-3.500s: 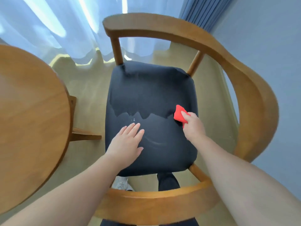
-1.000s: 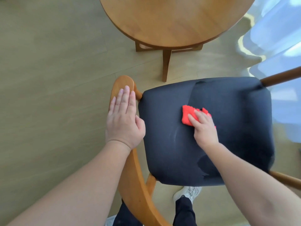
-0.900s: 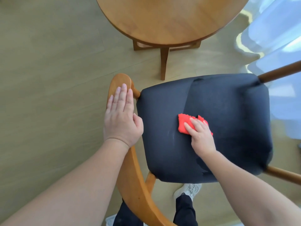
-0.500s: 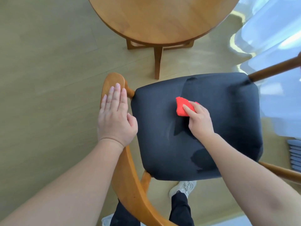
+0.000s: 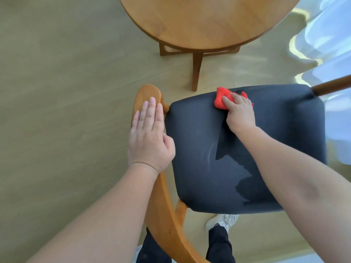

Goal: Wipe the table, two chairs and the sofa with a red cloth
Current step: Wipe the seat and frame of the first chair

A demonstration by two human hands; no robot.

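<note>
Red cloth (image 5: 221, 98) sat bunched under our right hand (image 5: 240, 113), fingers closed down on it, at the seat's far edge toward twelve o'clock; half a second before it had lain nearer the middle of the dark chair seat (image 5: 275, 141), so the stroke had run outward to the rim; we judged that this seat was nearly covered, with the wooden frame yet to do. Our left hand (image 5: 150, 133) lay flat and open, gripping nothing, on the wooden armrest (image 5: 148, 93) at nine o'clock, where it had stayed. The round table (image 5: 207, 21) stood beyond at twelve o'clock, its top cut off; the chair back ran out of frame at three o'clock; the sofa and second chair were not visible.
</note>
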